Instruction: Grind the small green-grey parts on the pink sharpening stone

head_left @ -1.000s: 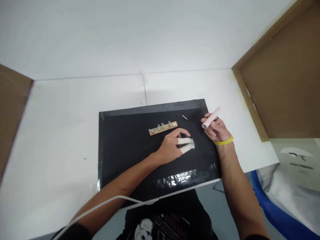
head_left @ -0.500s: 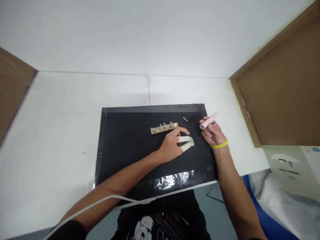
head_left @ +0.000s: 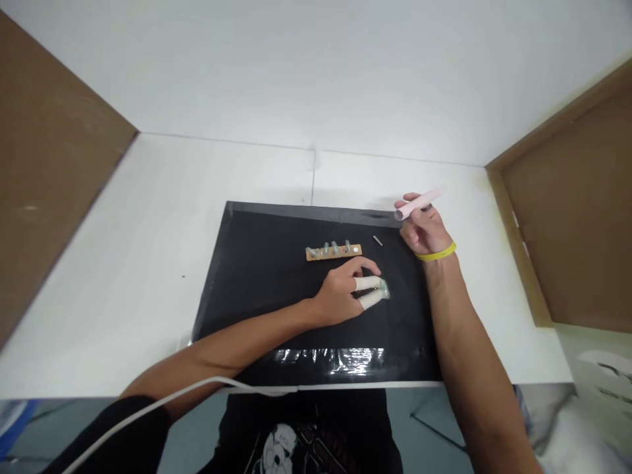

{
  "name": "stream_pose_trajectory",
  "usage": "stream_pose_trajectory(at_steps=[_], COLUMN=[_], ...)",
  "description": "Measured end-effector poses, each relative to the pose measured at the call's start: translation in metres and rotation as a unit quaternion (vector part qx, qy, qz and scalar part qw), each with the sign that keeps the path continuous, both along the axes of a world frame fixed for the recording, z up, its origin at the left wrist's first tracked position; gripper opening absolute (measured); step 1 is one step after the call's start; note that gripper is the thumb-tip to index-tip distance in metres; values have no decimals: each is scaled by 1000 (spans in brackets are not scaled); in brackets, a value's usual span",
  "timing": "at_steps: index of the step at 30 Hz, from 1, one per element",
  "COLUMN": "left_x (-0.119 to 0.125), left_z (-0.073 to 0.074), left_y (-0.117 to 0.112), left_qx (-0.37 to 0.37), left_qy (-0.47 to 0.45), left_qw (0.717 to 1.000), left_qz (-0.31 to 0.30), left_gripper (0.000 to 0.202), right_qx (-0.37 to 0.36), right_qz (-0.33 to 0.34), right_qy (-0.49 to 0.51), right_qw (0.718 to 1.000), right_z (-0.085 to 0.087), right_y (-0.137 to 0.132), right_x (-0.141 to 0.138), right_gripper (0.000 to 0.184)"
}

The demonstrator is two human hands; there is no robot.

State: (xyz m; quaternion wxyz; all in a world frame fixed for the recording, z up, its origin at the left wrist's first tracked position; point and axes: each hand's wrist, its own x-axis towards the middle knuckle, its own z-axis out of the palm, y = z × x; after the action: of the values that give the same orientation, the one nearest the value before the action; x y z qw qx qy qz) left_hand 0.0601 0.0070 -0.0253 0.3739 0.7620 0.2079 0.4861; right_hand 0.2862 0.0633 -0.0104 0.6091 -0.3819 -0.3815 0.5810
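— What is seen on the black mat point(head_left: 257, 289), starting from its left side?

— That side is bare. Toward the middle of the far edge a small wooden strip point(head_left: 334, 251) is laid, with a row of grey bolts stood in it. Just nearer, the left hand point(head_left: 345, 296) is rested on the mat; a small greenish-grey piece point(head_left: 384, 288) is pinched between its two wrapped fingertips point(head_left: 369, 284).

— How is that piece judged to handle?

— It is judged light, stiff and small — easily dropped or rolled, so it is best taken at its sides, as it is now. It lies at the very tips, beyond the knuckles, toward the mat's right edge.

— And further right?

— A tiny pin point(head_left: 378, 240) is left loose near the far right corner. Over that corner the right hand point(head_left: 424, 230) is raised, its fingers closed around a pink pen-like tool point(head_left: 419, 203) — probably light and rigid.
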Motion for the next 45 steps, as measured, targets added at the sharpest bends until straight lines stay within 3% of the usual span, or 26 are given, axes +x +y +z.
stream_pose_trajectory(at_steps=[6,12,22,26,29,31,34,36,39,42,45], left_x=[0,0,-12,-21,-17,-6,16,29,38,35,31], left_z=[1,1,11,23,25,19,9,5,5,8,9], left_y=[-2,1,1,20,23,13,-6,-13,-13,-8,-6], left_qx=[13,44,180,158,97,53,22,-3,-116,-196,-230], left_qy=[14,33,72,41,31,35,47,72,153,182,180], left_qw=[1000,998,974,972,992,998,997,993,959,935,930], left_qz=[-2,20,115,169,70,0,-52,-98,-211,-232,-225], left_gripper=[7,8,8,12,13,19,19,15,16,19,23], right_qx=[21,15,-2,-6,-8,-9,-7,-3,1,-3,-9], right_qz=[26,35,44,40,36,34,26,15,3,7,10], right_qy=[39,51,54,51,47,40,28,24,17,9,7], right_qw=[999,998,998,998,998,999,999,1000,1000,1000,1000], right_z=[-14,-15,-14,-15,-16,-16,-15,-15,-14,-13,-12], right_y=[6,3,5,5,5,5,6,6,5,5,5], right_x=[0,-5,-9,-7,-7,-7,-8,-9,-10,-12,-14], right_gripper=[45,41,43,44,45,45,44,42,40,41,41])
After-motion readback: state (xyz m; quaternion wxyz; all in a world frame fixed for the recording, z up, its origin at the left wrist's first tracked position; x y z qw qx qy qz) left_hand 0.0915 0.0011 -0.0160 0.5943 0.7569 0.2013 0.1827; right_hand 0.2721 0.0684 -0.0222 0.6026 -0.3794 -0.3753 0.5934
